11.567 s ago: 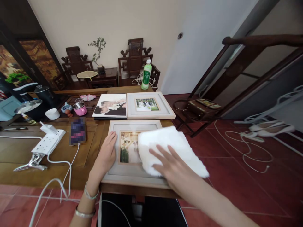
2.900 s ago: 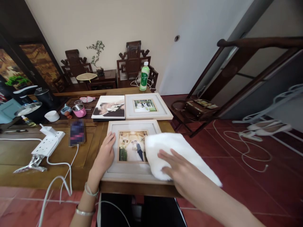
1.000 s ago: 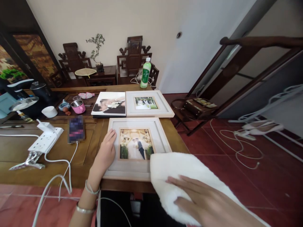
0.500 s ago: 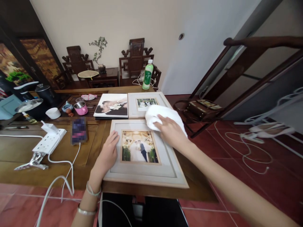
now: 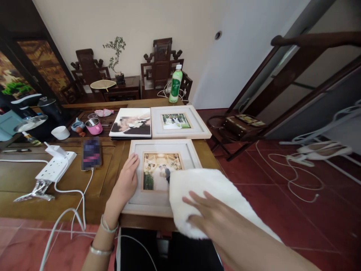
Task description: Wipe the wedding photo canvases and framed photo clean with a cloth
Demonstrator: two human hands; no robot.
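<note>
A framed wedding photo, the near picture frame (image 5: 155,201), lies flat at the table's front edge. My left hand (image 5: 126,184) holds its left edge, fingers together on the rim; the thumb is not clearly seen. Over the right part of the glass spreads a white towel (image 5: 194,182), covering that side of the photo and the lower right corner. My right hand (image 5: 213,214) grips this towel from above, fingers pressed into it. Just behind are a second picture frame (image 5: 197,126) and a white-edged photo panel (image 5: 131,130) lying side by side.
A green bottle (image 5: 176,84) stands at the table's far edge. To the left are a power strip (image 5: 55,169) with trailing cables, a blurred-out phone-like object (image 5: 91,153), a pink cup (image 5: 94,127) and a white cup (image 5: 60,132). Right of the table stands a wooden chair (image 5: 245,124).
My right hand has drawn the towel from the near frame's upper right corner toward me, uncovering the second frame's right side. My left hand stays at the left edge.
</note>
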